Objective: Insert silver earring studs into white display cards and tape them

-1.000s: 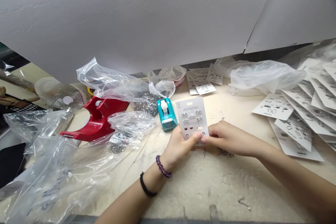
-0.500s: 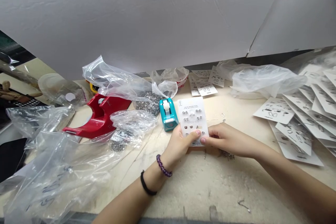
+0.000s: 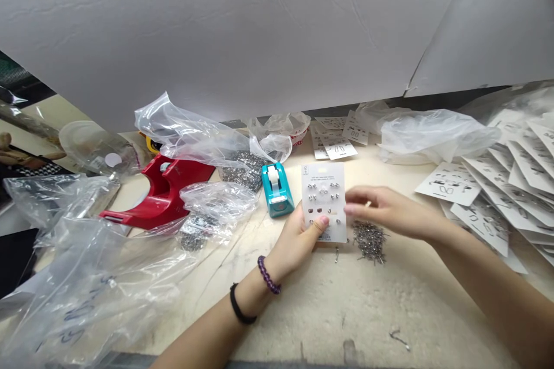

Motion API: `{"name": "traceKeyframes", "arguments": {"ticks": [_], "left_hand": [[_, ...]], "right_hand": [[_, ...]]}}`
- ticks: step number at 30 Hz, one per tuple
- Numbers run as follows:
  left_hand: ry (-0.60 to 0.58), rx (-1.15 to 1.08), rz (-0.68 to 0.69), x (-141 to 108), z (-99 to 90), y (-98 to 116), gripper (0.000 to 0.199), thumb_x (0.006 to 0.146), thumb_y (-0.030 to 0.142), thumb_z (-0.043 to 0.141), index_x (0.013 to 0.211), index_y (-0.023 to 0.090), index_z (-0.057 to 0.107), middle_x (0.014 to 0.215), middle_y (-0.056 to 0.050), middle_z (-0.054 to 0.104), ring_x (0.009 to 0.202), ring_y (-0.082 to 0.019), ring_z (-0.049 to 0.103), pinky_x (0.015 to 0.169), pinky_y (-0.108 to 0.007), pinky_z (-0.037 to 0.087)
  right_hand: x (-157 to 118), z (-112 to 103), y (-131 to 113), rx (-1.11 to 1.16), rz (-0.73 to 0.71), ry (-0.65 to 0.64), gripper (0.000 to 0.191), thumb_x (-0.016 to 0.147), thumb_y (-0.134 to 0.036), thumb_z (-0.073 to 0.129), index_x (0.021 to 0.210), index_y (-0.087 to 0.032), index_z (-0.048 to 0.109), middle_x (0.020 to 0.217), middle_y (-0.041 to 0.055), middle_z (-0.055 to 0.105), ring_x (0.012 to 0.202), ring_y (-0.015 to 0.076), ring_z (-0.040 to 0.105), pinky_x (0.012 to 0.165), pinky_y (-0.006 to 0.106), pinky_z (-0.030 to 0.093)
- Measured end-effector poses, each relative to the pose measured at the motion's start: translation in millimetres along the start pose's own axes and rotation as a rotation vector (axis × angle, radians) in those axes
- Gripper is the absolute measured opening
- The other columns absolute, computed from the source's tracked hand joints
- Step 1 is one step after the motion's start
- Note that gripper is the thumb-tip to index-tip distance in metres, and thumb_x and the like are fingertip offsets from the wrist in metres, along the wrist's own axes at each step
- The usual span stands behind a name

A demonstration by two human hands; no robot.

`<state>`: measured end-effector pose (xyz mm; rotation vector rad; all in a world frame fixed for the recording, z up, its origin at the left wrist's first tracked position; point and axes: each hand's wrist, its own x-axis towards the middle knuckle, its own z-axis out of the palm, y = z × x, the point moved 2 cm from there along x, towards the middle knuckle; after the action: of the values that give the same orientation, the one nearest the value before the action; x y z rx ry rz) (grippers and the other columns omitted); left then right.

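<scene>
Several rows of earrings (image 3: pixel 311 185) fill the card (image 3: pixel 322 173), gripped by the left hand (image 3: pixel 294 239) beside a teal tape dispenser (image 3: pixel 277 190), while the open right hand (image 3: pixel 389 210) hovers near a heap of still-loose metal pins (image 3: pixel 370 241).

A scuffed workbench (image 3: pixel 329 305) holds printed cards (image 3: pixel 450 183) — plus a teal tape dispenser (image 3: pixel 277 190).

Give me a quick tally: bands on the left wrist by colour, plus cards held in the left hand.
Purple bead bracelet: 1
Black wristband: 1
Earring card in the left hand: 1
Total: 3
</scene>
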<state>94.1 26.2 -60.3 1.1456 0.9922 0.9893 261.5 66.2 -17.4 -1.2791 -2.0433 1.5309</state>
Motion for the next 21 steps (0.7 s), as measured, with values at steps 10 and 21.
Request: {"name": "traceKeyframes", "arguments": {"ticks": [10,21], "left_hand": [[-0.131,0.305,-0.007,-11.5,8.3,4.7,0.037,0.084,0.039,0.045,0.114,0.017,0.045,0.105,-0.009,0.058,0.092,-0.021,0.054,0.078,-0.033,0.044],[-0.22,0.465,-0.055,-10.5,2.2,18.7,0.031,0.076,0.025,0.053,0.105,0.016,0.051,0.097,-0.007,0.061,0.081,-0.019,0.056,0.069,-0.029,0.045]], "right_hand": [[7.2,13.1,0.6,0.574,-0.075,0.256,0.051,0.067,-0.029,0.068,0.111,-0.017,0.045,0.096,0.0061,0.06,0.084,0.0151,0.059,0.074,0.03,0.048],[4.0,-10.2,4.2,0.459,-0.023,0.199,0.036,0.071,-0.035,0.065,0.1,-0.017,0.057,0.103,0.0078,0.06,0.094,0.018,0.056,0.082,0.031,0.045]]}}
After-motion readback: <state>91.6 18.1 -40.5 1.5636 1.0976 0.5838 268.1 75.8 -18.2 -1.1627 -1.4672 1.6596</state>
